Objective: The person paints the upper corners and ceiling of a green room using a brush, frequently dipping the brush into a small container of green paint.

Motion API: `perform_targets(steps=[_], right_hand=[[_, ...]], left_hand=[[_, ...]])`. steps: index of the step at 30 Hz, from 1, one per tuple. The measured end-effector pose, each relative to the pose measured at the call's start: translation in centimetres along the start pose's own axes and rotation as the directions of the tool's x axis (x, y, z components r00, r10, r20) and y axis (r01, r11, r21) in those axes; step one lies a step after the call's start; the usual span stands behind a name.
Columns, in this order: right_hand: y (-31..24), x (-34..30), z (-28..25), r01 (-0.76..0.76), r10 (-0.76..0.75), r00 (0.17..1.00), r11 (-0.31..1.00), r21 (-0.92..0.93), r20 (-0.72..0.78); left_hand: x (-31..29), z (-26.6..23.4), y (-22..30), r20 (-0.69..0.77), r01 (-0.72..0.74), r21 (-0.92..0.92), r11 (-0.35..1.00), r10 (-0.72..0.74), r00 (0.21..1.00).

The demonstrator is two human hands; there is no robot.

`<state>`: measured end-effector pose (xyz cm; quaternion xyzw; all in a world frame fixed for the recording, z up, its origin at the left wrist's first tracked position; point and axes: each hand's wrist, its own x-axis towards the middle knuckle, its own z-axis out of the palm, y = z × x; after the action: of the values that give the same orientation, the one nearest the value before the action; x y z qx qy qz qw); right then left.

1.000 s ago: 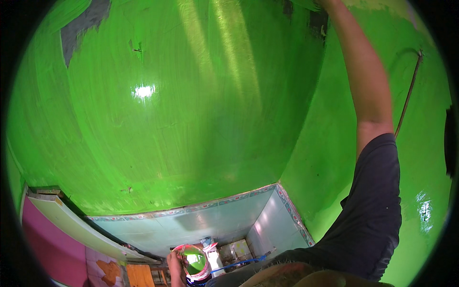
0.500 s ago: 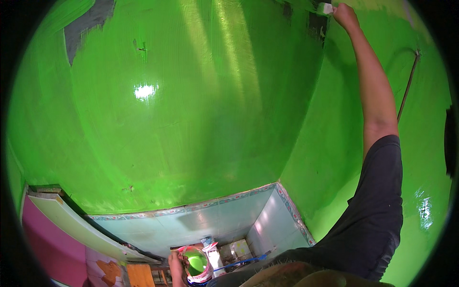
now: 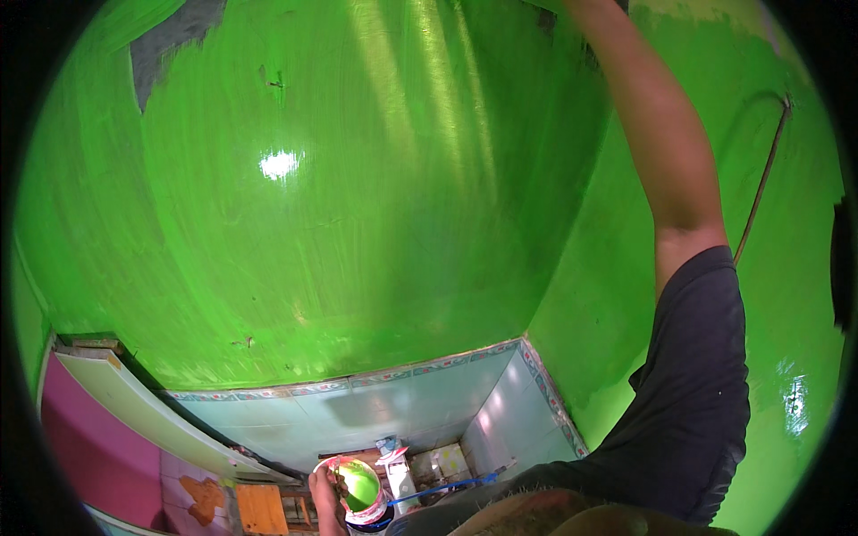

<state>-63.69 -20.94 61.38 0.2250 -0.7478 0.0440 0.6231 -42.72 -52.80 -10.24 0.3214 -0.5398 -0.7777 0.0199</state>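
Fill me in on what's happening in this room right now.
A person is up high at a wall coated in wet, glossy green paint. The right arm reaches up past the top edge of the picture, so that hand is out of sight. Far below, the left hand grips a small pail of green paint by its rim. A bare grey patch remains unpainted at the upper left. Pale blue tiles line the wall's base.

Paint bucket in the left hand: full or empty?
Partly full. The paint bucket, held at its rim by the left hand, shows green paint below the rim; depth cannot be told.
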Motion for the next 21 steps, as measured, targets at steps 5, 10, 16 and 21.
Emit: perform_targets(steps=[5, 10, 16, 21], right_hand=[[9.4, -1.0, 1.3, -0.132, 0.134, 0.978, 0.991, -0.022, 0.158], [23.5, -6.6, 0.0, -0.229, 0.254, 0.95, 0.962, -0.146, 0.182], [28.5, -7.1, -4.9, -0.222, 0.361, 0.925, 0.768, -0.6, 0.121], [25.8, -6.3, -3.8, -0.138, 0.373, 0.909, 0.69, -0.71, 0.187]], left_hand=[[-0.2, -0.2, -0.9, -0.048, 0.029, -0.03, 0.999, -0.03, 0.998], [0.9, -1.1, -2.5, 0.001, 0.07, -0.064, 0.995, -0.071, 0.998], [1.2, -1.8, -2.6, 0.025, 0.066, -0.051, 0.997, -0.065, 0.998], [1.6, -2.4, -2.6, -0.019, 0.054, -0.031, 0.998, -0.055, 0.998]])
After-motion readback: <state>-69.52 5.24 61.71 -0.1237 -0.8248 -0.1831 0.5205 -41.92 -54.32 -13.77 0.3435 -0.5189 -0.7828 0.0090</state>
